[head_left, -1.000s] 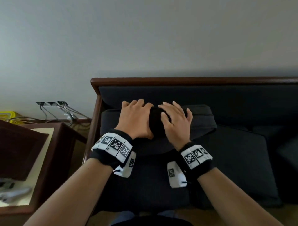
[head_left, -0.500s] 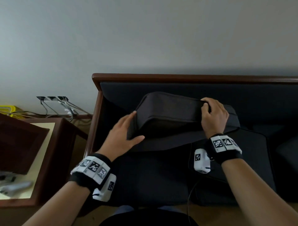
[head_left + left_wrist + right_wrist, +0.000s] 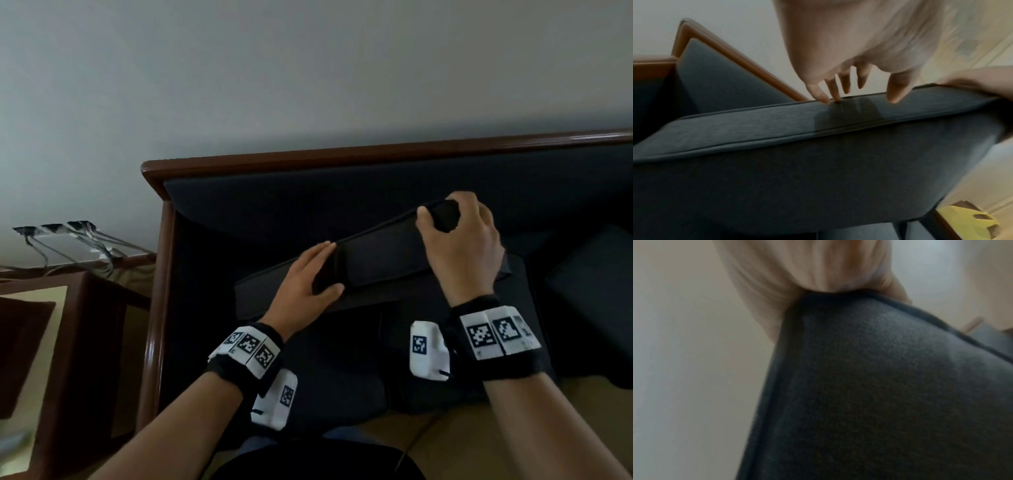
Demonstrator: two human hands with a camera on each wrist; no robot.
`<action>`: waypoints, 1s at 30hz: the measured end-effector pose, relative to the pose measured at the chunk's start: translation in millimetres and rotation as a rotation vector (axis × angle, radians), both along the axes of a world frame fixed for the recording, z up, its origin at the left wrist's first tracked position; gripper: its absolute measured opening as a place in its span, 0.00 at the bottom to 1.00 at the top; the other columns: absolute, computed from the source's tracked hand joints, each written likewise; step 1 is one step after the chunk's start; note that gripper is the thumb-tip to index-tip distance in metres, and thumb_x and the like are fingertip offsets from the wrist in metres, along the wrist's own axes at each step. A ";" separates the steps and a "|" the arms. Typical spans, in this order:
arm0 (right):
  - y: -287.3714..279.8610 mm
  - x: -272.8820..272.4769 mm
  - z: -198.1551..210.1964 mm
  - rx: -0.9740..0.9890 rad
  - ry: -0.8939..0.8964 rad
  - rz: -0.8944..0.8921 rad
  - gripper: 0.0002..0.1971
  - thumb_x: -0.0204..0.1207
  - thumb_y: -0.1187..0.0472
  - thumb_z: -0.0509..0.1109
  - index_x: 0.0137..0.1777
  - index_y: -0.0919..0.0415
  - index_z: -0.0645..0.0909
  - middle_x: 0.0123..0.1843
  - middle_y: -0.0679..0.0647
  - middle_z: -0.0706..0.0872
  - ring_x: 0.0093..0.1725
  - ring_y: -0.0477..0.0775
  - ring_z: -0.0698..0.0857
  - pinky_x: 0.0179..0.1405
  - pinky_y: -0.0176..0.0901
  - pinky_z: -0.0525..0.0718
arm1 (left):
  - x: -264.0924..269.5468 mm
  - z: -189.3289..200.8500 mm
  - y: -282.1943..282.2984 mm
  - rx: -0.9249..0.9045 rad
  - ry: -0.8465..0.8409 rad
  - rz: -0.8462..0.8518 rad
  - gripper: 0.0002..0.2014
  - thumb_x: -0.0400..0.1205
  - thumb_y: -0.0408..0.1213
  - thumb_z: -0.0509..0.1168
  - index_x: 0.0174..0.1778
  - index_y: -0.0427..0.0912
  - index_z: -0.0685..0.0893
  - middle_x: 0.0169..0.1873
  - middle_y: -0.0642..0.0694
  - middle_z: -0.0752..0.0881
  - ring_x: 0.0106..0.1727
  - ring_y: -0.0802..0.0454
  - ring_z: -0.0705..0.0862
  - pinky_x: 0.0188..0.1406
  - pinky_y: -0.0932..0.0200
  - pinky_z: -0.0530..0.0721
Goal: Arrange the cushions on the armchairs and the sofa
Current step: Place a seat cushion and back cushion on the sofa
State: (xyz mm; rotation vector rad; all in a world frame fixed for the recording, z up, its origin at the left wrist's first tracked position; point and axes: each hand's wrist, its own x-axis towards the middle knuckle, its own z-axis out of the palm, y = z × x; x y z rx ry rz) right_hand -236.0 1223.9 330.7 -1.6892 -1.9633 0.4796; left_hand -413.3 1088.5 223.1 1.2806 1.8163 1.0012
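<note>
A dark grey cushion (image 3: 376, 263) (image 3: 818, 162) (image 3: 879, 386) stands tilted on edge over the sofa seat (image 3: 325, 377), its right end higher. My right hand (image 3: 459, 240) (image 3: 807, 272) grips its upper right corner, fingers curled round the piped edge. My left hand (image 3: 308, 274) (image 3: 849, 91) lies across the cushion's narrow top band near the middle, with straight fingertips touching the far piping and the thumb on the band. The sofa's back pad (image 3: 308, 195) is behind the cushion.
The sofa's wooden frame (image 3: 308, 161) runs along the back and left side, against a plain wall. Another dark cushion (image 3: 589, 274) sits at the right. A brown side table (image 3: 68, 325) stands to the left, with cables (image 3: 68, 236) behind it.
The cushion has turned further up on edge. My right hand rose with its corner. My left hand moved from the cushion's left end onto its top band.
</note>
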 end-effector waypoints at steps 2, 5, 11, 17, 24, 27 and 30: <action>11.2 22.4 0.3 -0.046 -0.005 -0.084 0.22 0.79 0.41 0.68 0.64 0.54 0.74 0.62 0.59 0.83 0.61 0.66 0.81 0.52 0.51 0.72 | -13.4 -21.2 2.8 -0.104 0.050 0.174 0.32 0.83 0.42 0.71 0.83 0.43 0.70 0.83 0.46 0.67 0.84 0.49 0.66 0.84 0.55 0.63; 23.1 52.2 -3.7 -0.127 -0.001 -0.182 0.24 0.80 0.38 0.65 0.66 0.54 0.72 0.60 0.61 0.84 0.62 0.66 0.79 0.57 0.56 0.73 | -37.1 -49.5 4.3 -0.432 0.078 0.410 0.34 0.85 0.49 0.66 0.85 0.40 0.65 0.87 0.38 0.60 0.86 0.37 0.60 0.84 0.46 0.59; 27.8 86.9 -18.6 -0.192 0.015 -0.318 0.24 0.78 0.33 0.63 0.65 0.49 0.72 0.50 0.53 0.81 0.55 0.63 0.79 0.57 0.58 0.76 | -62.9 -94.7 10.5 -0.679 -0.457 0.745 0.40 0.78 0.69 0.62 0.84 0.61 0.57 0.78 0.43 0.69 0.75 0.36 0.71 0.77 0.30 0.66; 26.9 98.2 -22.8 -0.239 0.097 -0.366 0.21 0.76 0.32 0.64 0.58 0.46 0.74 0.43 0.46 0.81 0.51 0.54 0.74 0.59 0.54 0.74 | -82.2 -129.9 9.0 -0.758 -0.882 0.813 0.44 0.55 0.64 0.81 0.68 0.52 0.84 0.63 0.44 0.87 0.62 0.37 0.85 0.59 0.33 0.82; 31.2 102.6 -36.4 -0.281 0.318 -0.487 0.17 0.74 0.38 0.72 0.54 0.48 0.80 0.39 0.39 0.76 0.50 0.53 0.77 0.56 0.45 0.74 | -101.9 -91.2 -2.9 -0.553 -0.731 1.046 0.48 0.51 0.50 0.78 0.72 0.45 0.79 0.61 0.36 0.87 0.57 0.32 0.88 0.55 0.28 0.85; 25.5 79.5 -49.8 -0.343 0.400 -0.464 0.15 0.74 0.41 0.73 0.52 0.50 0.80 0.40 0.38 0.76 0.48 0.52 0.77 0.54 0.44 0.73 | -125.9 -73.7 -31.0 -0.452 -0.568 1.172 0.49 0.54 0.53 0.78 0.74 0.44 0.75 0.66 0.35 0.82 0.62 0.30 0.84 0.61 0.31 0.85; 20.2 47.0 -62.2 -0.365 0.470 -0.399 0.14 0.74 0.42 0.74 0.51 0.50 0.82 0.41 0.37 0.78 0.42 0.42 0.78 0.55 0.45 0.77 | -147.3 -54.6 -63.6 -0.336 -0.531 1.140 0.39 0.67 0.47 0.72 0.75 0.36 0.77 0.72 0.31 0.81 0.70 0.29 0.81 0.66 0.38 0.83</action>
